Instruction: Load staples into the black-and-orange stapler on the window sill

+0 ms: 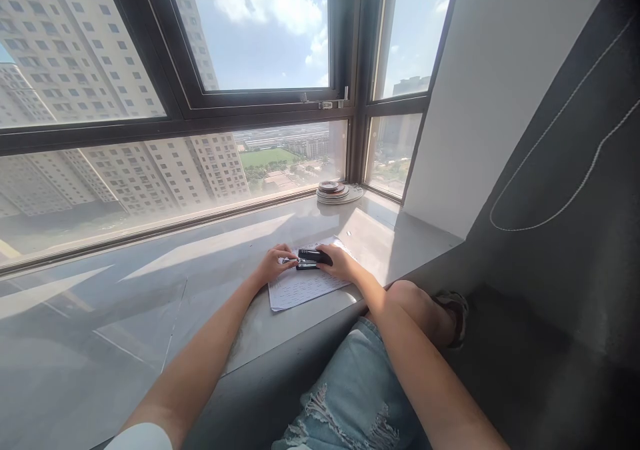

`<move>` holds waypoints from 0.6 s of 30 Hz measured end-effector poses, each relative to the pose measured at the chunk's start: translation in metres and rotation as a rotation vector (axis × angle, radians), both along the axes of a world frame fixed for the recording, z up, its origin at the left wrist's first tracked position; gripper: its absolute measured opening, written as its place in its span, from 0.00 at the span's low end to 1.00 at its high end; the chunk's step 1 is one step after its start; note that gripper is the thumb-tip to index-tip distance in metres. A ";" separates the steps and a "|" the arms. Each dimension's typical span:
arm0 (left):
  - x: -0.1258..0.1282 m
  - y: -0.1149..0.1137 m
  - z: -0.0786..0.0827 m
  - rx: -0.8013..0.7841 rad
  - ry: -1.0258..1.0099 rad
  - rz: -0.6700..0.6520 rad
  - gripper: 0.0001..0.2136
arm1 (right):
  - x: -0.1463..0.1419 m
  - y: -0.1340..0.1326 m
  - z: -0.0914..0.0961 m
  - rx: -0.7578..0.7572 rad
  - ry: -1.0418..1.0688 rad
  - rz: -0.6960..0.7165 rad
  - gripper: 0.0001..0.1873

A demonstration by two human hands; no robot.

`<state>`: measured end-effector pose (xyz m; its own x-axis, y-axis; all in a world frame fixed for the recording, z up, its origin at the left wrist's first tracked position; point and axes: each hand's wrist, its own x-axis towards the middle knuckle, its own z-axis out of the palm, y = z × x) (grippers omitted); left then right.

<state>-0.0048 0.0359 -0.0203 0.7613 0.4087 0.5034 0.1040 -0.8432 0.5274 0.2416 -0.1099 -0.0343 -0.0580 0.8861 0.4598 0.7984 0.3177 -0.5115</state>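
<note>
A black stapler point(314, 257) is held over a stack of printed paper sheets point(300, 290) on the window sill. My right hand point(340, 263) is closed around the stapler's right end. Its top and base are apart, with a silvery metal part showing between them. At the stapler's left end, my left hand point(275, 263) has its fingers pinched together on a small shiny piece. Whether that piece belongs to the stapler or is a separate strip, I cannot make out. The sheets extend beneath both hands toward the sill's front edge.
A stack of round plates or coasters point(333, 193) stands in the window corner. A tiny pale scrap point(349, 233) lies on the sill point(215, 257) behind the papers. Dark window frames line the back. A looped blind cord point(535, 227) hangs at right. My bent knee point(407, 297) is against the sill's front.
</note>
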 end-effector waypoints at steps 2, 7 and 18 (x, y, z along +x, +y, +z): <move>-0.001 0.000 0.001 -0.013 0.009 -0.005 0.15 | -0.001 0.000 0.001 -0.005 0.001 -0.001 0.24; -0.002 -0.001 0.003 -0.043 0.031 -0.016 0.16 | -0.002 -0.003 0.004 -0.009 0.015 -0.006 0.24; -0.023 0.006 0.010 0.018 0.091 0.035 0.12 | 0.001 -0.002 -0.001 -0.021 0.019 -0.027 0.25</move>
<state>-0.0282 0.0418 -0.0100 0.7896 0.4275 0.4402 0.1806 -0.8475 0.4991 0.2421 -0.1116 -0.0348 -0.0258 0.8968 0.4417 0.7964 0.2855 -0.5331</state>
